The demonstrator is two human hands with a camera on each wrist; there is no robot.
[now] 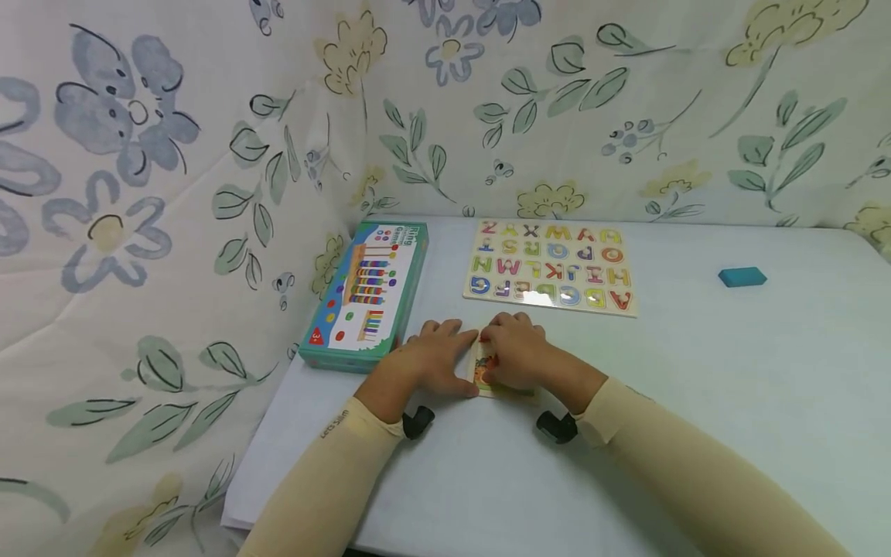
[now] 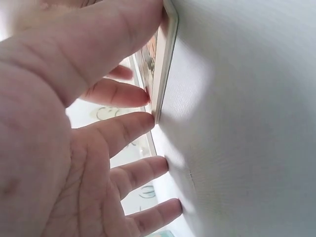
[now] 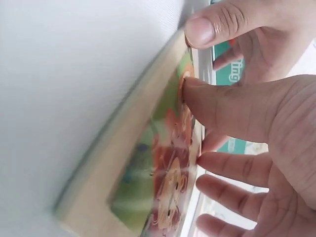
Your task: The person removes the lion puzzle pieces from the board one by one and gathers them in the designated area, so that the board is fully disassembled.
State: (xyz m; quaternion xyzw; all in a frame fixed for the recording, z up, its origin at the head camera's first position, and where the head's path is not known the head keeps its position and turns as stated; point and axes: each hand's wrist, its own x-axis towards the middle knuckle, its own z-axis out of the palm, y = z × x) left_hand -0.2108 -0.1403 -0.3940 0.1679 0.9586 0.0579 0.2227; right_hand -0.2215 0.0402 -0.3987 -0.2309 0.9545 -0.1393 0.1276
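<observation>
On the table lies a small wooden picture puzzle (image 3: 170, 163) with a pale frame and green, red and orange artwork. My left hand (image 1: 438, 360) spans its left side in the head view, thumb and forefinger spread against the corners. The other left fingers (image 2: 143, 175) stretch onto the table. From the right, my right hand (image 1: 517, 352) bends over the puzzle. Its thumb (image 3: 207, 96) touches an orange part of the picture near the left thumb. The right fingertips meet the puzzle's far side, partly hidden behind the thumb.
A green boxed ring game (image 1: 369, 294) lies just left of the left hand. Beyond both hands is a wooden alphabet board (image 1: 550, 267) with coloured letters. A teal block (image 1: 742, 277) sits far right. Floral cloth (image 1: 445, 116) hangs behind the white table (image 1: 696, 371).
</observation>
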